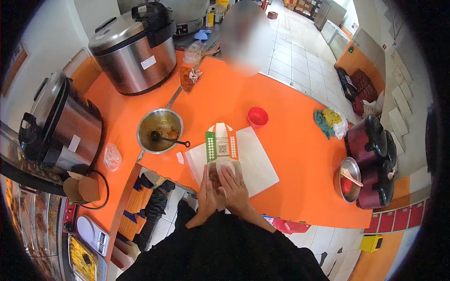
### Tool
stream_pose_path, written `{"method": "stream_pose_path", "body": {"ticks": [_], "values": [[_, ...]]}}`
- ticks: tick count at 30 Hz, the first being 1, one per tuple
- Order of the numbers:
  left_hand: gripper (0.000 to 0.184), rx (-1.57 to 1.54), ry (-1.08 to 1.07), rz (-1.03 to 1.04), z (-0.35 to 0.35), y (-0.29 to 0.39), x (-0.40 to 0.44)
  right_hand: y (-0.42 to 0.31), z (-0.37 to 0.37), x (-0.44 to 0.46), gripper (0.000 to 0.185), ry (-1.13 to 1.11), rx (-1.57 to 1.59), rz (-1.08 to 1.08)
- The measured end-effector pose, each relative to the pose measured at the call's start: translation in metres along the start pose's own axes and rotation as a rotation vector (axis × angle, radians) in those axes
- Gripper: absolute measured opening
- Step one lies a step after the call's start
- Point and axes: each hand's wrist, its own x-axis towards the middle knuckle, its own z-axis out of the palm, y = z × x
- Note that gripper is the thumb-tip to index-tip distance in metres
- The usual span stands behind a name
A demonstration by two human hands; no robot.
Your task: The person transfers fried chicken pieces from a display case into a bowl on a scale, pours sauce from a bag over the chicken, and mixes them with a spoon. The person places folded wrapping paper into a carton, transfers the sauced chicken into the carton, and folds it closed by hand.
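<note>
A paper takeaway box point(222, 147) with green and orange printed flaps stands on a stack of white sheets point(260, 161), its lid raised away from me. Brown food point(214, 176) shows in its lower part. Along the box's left side lies my left hand point(206, 194), fingers stretched out and touching the wall. My right hand point(233, 189) rests over the right half of the box, fingers extended on a white, soft-looking piece point(227, 165) whose kind I cannot make out. My palms partly hide the near end of the box.
Left of the box, a steel bowl point(160, 125) holds sauce and a black ladle point(171, 139). A red cup point(257, 117) stands beyond the sheets. Large rice cookers point(136, 56) line the left; dark red pots point(368, 140) and another steel bowl point(344, 187) stand right. A person point(246, 37) is across the table.
</note>
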Motion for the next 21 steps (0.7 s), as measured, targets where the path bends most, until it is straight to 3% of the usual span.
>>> {"method": "stream_pose_path", "body": {"ticks": [4,10,13,16,18,21], "values": [[0.056,0.167,-0.072,0.057,0.002,-0.002,0.0,0.003,0.006,-0.001,0.052,-0.042,-0.085,-0.015],[0.055,0.453,-0.258,0.137,0.001,0.007,0.009,0.004,0.001,0.002,0.055,-0.068,0.077,-0.007],[0.056,0.46,-0.288,0.176,0.001,0.016,0.014,0.023,0.007,0.007,0.057,-0.182,0.335,0.015],[0.056,0.573,-0.339,0.249,-0.001,0.011,0.019,0.041,-0.003,0.002,0.058,-0.129,0.717,0.053],[0.055,0.712,-0.413,0.329,-0.003,0.004,0.023,0.039,-0.007,0.004,0.06,-0.084,0.665,0.127],[0.049,0.308,-0.393,0.24,-0.005,0.013,0.022,0.036,0.001,0.007,0.063,0.126,0.556,0.16]]}}
